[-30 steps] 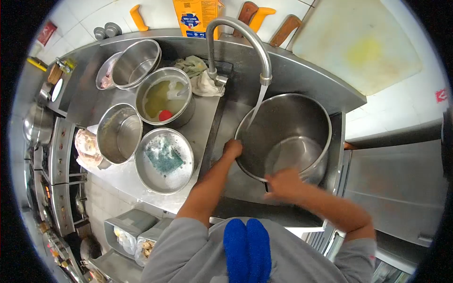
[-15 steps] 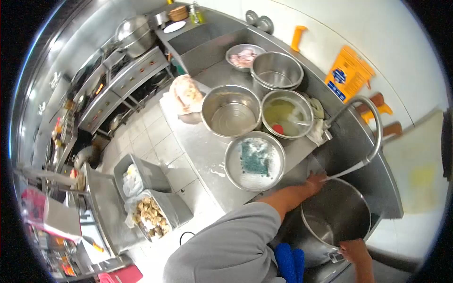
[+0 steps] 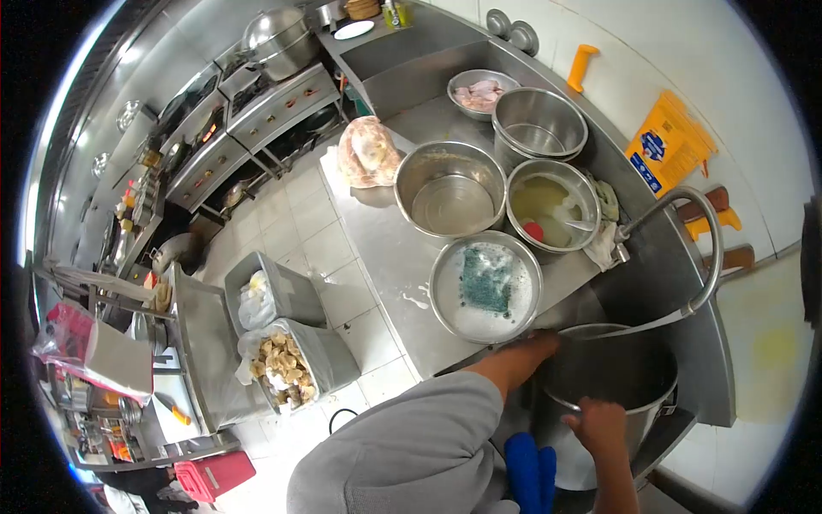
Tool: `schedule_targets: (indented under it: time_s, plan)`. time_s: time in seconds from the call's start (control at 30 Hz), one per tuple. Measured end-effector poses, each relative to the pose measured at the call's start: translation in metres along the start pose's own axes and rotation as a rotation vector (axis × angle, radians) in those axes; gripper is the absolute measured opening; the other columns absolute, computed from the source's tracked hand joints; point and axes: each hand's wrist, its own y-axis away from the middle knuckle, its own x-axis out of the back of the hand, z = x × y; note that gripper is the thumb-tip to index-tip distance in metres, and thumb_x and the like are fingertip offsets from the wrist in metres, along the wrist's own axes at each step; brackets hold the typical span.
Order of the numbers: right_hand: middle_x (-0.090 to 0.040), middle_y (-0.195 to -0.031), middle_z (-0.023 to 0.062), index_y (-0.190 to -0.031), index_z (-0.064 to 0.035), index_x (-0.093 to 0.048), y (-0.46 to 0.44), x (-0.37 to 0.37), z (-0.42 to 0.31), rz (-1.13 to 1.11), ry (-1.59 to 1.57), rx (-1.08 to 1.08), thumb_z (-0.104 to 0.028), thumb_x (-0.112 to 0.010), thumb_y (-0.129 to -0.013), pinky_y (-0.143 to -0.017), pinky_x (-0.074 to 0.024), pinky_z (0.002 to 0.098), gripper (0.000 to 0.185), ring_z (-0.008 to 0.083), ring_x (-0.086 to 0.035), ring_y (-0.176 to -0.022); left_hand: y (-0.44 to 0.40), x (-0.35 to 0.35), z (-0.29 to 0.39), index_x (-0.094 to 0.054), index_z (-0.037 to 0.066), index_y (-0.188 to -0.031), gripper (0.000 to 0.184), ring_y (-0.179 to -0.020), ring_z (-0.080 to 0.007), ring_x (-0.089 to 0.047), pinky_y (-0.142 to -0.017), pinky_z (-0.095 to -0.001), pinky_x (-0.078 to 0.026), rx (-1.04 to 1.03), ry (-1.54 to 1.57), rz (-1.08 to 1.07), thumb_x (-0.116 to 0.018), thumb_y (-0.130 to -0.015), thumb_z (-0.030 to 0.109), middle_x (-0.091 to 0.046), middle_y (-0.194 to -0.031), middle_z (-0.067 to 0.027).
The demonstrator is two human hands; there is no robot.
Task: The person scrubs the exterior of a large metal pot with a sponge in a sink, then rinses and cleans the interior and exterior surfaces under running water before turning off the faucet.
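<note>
A large, deep steel stockpot (image 3: 569,441) stands in the sink at the lower right, one side handle showing on its right. My left hand (image 3: 538,347) is at the pot's far-left rim, at the end of a grey sleeve; its fingers are mostly hidden. On the near rim, my right hand (image 3: 599,426) is closed over the edge, thumb pointing left. A curved faucet (image 3: 712,248) arches over the sink, and a pale stream runs from its end toward the pot's mouth. The pot's inside looks dark.
Beside the sink sit a bowl of suds with a green scouring pad (image 3: 486,278), a wide steel pot (image 3: 449,193), a pot of yellowish liquid (image 3: 548,206) and raw poultry (image 3: 368,154). Grey bins (image 3: 338,368) stand on the floor at left. Knives (image 3: 719,214) hang on the wall.
The pot has turned, its visible handle shifting from the near side to the right. My right hand has moved up and left along the rim; my left hand has shifted slightly left.
</note>
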Motion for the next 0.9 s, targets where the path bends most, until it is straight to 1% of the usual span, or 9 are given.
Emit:
schedule_targets:
  time_s: [0.2,0.27,0.33,0.4,0.47,0.5,0.53,0.67,0.9]
  plan:
    - [-0.065,-0.067,0.0083,-0.071,-0.0095,-0.066,0.013,0.006,0.018,-0.135,0.083,0.073,-0.039,-0.075,-0.066,-0.059,-0.0499,0.0386,0.032,0.0286,-0.064,-0.062,-0.003,-0.011,-0.013,-0.064,0.005,-0.11,0.042,-0.11,-0.0407,-0.055,-0.093,-0.0513,-0.043,-0.288,0.047,-0.032,-0.06,-0.084,0.037,-0.059,-0.118,-0.0186]
    - [-0.066,-0.073,0.0086,-0.074,-0.0111,-0.068,0.036,0.011,0.031,-0.262,0.024,0.107,-0.039,-0.074,-0.066,-0.067,-0.0503,0.0411,0.03,0.0285,-0.065,-0.07,0.002,-0.021,-0.003,-0.063,0.003,-0.111,0.045,-0.112,-0.0406,-0.053,-0.096,-0.0512,-0.041,-0.346,0.003,0.408,-0.055,-0.087,0.04,-0.057,-0.121,-0.0196]
    - [-0.067,-0.082,0.0093,-0.079,-0.013,-0.07,0.075,-0.017,0.074,-0.14,0.034,0.194,-0.036,-0.072,-0.071,-0.077,-0.0482,0.0449,0.024,0.0286,-0.064,-0.084,0.005,-0.02,0.005,-0.027,0.001,-0.14,0.052,-0.128,-0.0324,-0.037,-0.105,-0.0447,-0.033,-0.12,0.792,-0.06,-0.034,-0.098,0.029,-0.032,-0.144,-0.018]
    - [-0.067,-0.092,0.0076,-0.085,-0.0156,-0.07,0.078,0.016,0.086,-0.383,0.074,-0.09,-0.026,-0.062,-0.079,-0.096,-0.0384,0.0481,0.014,0.0286,-0.061,-0.092,-0.02,-0.025,0.0,-0.045,-0.004,-0.125,0.042,-0.112,-0.0302,-0.05,-0.096,-0.0443,-0.039,-0.39,0.092,-0.005,-0.038,-0.098,0.027,-0.051,-0.123,-0.0164]
    - [-0.065,-0.102,0.0078,-0.091,-0.017,-0.07,0.083,0.029,0.107,-0.338,0.201,-0.139,-0.026,-0.062,-0.079,-0.106,-0.0268,0.0515,0.016,0.0271,-0.056,-0.105,0.017,0.01,0.015,-0.047,-0.002,-0.122,0.04,-0.096,-0.0315,-0.057,-0.084,-0.0435,-0.044,-0.289,0.288,0.044,-0.044,-0.096,0.028,-0.058,-0.108,-0.0181]
    - [-0.064,-0.09,0.0058,-0.085,-0.0199,-0.071,0.091,0.031,0.11,0.019,0.261,-0.015,-0.032,-0.067,-0.073,-0.105,-0.0284,0.0498,0.018,0.0301,-0.055,-0.105,0.038,0.029,0.024,-0.048,-0.002,-0.12,0.039,-0.088,-0.0322,-0.06,-0.078,-0.0431,-0.047,-0.244,0.388,0.075,-0.047,-0.094,0.028,-0.062,-0.101,-0.0189]
    - [-0.065,-0.093,0.006,-0.089,-0.0194,-0.071,0.086,0.046,0.095,-0.127,0.241,-0.117,-0.04,-0.064,-0.075,-0.108,-0.0246,0.0497,0.026,0.0257,-0.056,-0.106,0.017,0.009,0.018,-0.043,-0.002,-0.121,0.042,-0.079,-0.0339,-0.063,-0.071,-0.0434,-0.049,-0.28,0.204,0.226,-0.047,-0.095,0.03,-0.064,-0.092,-0.0184]
    - [-0.067,-0.083,0.0099,-0.096,-0.0121,-0.065,0.026,0.004,0.006,-0.732,0.069,-0.12,-0.041,-0.06,-0.08,-0.082,-0.0452,0.0453,0.034,0.0269,-0.066,-0.086,0.04,0.036,0.024,-0.039,-0.003,-0.123,0.043,-0.089,-0.0361,-0.062,-0.075,-0.0447,-0.049,-0.148,0.152,0.006,-0.044,-0.095,0.029,-0.062,-0.099,-0.0223]
    - [-0.068,-0.081,0.0119,-0.092,-0.0103,-0.067,0.05,-0.058,-0.023,-0.473,-0.108,-0.157,-0.024,-0.057,-0.082,-0.066,-0.0534,0.0398,0.019,0.0271,-0.068,-0.077,0.057,0.032,0.014,-0.03,-0.002,-0.135,0.052,-0.104,-0.0372,-0.058,-0.085,-0.0456,-0.048,-0.159,0.012,-0.003,-0.05,-0.092,0.019,-0.054,-0.12,-0.0228]
